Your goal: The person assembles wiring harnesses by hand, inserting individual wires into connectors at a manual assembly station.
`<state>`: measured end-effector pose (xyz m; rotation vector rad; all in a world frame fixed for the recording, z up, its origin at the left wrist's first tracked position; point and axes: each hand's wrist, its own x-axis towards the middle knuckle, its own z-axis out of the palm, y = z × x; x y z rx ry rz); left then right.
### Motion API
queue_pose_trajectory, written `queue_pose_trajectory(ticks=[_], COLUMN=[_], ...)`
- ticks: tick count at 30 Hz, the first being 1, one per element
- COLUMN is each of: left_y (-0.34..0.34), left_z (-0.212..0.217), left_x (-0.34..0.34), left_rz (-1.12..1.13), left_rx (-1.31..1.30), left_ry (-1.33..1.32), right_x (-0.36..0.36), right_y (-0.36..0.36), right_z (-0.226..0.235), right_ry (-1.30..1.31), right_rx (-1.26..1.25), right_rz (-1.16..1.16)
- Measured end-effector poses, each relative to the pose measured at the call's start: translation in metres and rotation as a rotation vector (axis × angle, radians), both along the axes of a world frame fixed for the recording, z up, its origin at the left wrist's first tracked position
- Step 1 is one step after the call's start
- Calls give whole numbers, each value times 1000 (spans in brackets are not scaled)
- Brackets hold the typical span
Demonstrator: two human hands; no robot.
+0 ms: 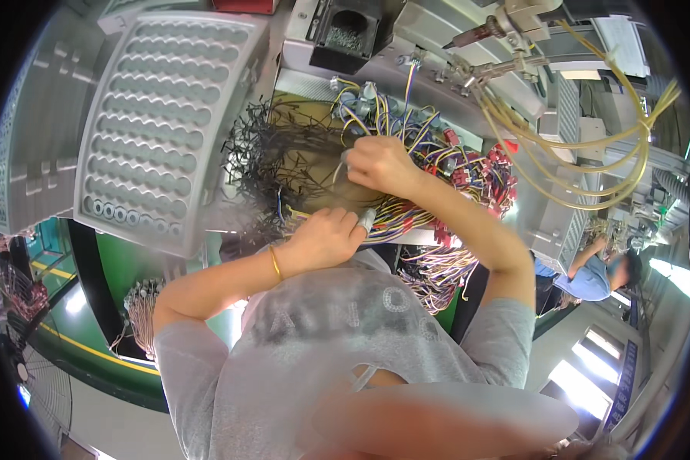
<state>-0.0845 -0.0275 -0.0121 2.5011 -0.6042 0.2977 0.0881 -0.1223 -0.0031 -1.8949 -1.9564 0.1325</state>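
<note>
Yellow, blue and purple wires (pixel 429 149) lie bundled mid-bench; the left hand (pixel 326 238) grips a bunch at its near edge, the right hand (pixel 379 162) pinches one strand farther off. Light and limp, they seem best held near the red connectors (pixel 479 172).

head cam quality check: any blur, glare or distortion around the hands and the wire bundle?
Head view: strong fisheye, with a black rim and the grey moulded tray bowed; left hand and right hand on the wire bundle are reasonably sharp; a smeared blurred patch covers the lower centre; bright blown-out windows at the lower right edge; yellow tubes look clear.
</note>
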Motion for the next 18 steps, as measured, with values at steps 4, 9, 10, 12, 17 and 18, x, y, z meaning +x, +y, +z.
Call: queue_pose_trajectory(ticks=[4, 9, 10, 12, 17, 18], left_y=[12, 38, 43, 55, 83, 83], left_z=[12, 25, 19, 4, 38, 33], left_x=[11, 40, 39, 35, 44, 46], left_rz=[-10, 183, 191, 145, 125, 204], left_rx=[-15, -37, -25, -19, -909, -946], left_ry=[-16, 78, 83, 106, 700, 647], right_x=[-3, 9, 8, 4, 4, 5], right_y=[2, -3, -5, -6, -5, -6], right_z=[23, 32, 26, 17, 16, 16], right_ry=[104, -20, -8, 46, 67, 83], right_rx=[314, 572, 580, 477, 510, 466], right_rz=[-295, -729, -725, -700, -706, -703])
